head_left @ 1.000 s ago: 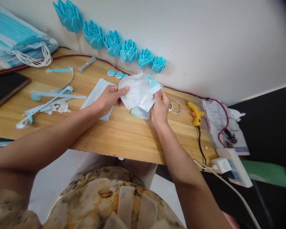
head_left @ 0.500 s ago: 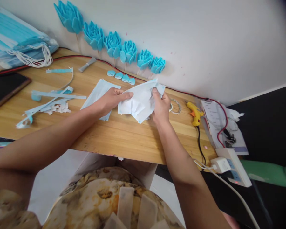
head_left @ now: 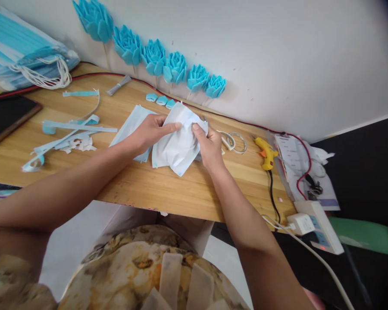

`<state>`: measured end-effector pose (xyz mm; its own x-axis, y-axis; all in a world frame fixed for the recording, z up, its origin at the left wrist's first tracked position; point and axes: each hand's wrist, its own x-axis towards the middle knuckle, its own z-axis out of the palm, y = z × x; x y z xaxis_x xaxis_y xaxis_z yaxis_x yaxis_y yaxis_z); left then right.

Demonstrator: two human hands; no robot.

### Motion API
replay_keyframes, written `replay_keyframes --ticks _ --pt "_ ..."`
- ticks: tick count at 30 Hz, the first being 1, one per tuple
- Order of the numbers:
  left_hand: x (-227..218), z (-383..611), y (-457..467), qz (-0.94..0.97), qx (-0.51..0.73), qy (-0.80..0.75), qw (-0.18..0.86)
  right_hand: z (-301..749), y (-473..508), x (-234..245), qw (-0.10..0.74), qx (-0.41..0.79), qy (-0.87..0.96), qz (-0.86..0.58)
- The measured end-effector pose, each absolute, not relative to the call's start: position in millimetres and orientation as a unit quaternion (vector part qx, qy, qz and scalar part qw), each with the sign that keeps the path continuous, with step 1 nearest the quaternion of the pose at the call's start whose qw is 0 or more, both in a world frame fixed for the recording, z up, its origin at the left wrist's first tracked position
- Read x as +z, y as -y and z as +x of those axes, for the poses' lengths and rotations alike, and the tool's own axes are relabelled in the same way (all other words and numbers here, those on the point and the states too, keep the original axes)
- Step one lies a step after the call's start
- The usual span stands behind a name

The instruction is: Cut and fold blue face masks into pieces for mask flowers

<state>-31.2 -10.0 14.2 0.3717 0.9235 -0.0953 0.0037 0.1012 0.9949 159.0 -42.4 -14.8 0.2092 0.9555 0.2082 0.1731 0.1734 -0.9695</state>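
Between my two hands is a pale blue-white face mask sheet point(head_left: 177, 144), held a little above the table with its lower corner hanging down. My left hand point(head_left: 153, 133) pinches its left side, thumb on top. On the right edge, my right hand point(head_left: 210, 144) grips it with the thumb over the front. Another pale blue mask sheet point(head_left: 129, 125) lies flat on the table, partly under my left hand. Small folded blue petals point(head_left: 162, 100) sit in a row behind the held sheet, which covers part of that row. White-handled scissors point(head_left: 226, 140) lie just right of my right hand.
Several blue flowers on sticks point(head_left: 153, 58) stand along the wall. Blue strips and scraps point(head_left: 71, 129), a phone point(head_left: 9, 118) and a bag of masks point(head_left: 29, 51) are at left. A tape roll point(head_left: 241, 143), yellow glue gun point(head_left: 265, 153) and power strip point(head_left: 323, 228) are at right.
My right hand has moved left, closer to my left hand. The sheet has turned and shifted left, bunching near its right edge, and more of the scissors now shows.
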Motion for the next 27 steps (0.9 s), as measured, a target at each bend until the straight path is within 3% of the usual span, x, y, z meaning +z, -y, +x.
replay_keyframes --ticks 20,27 --pt "8.7 -25.7 8.4 0.518 0.413 -0.418 0.622 159.7 39.2 -15.9 0.567 0.370 0.501 -0.539" --pt "10.2 -21.8 13.1 0.518 0.403 -0.413 0.631 160.7 38.4 -22.5 0.609 0.342 0.473 -0.537"
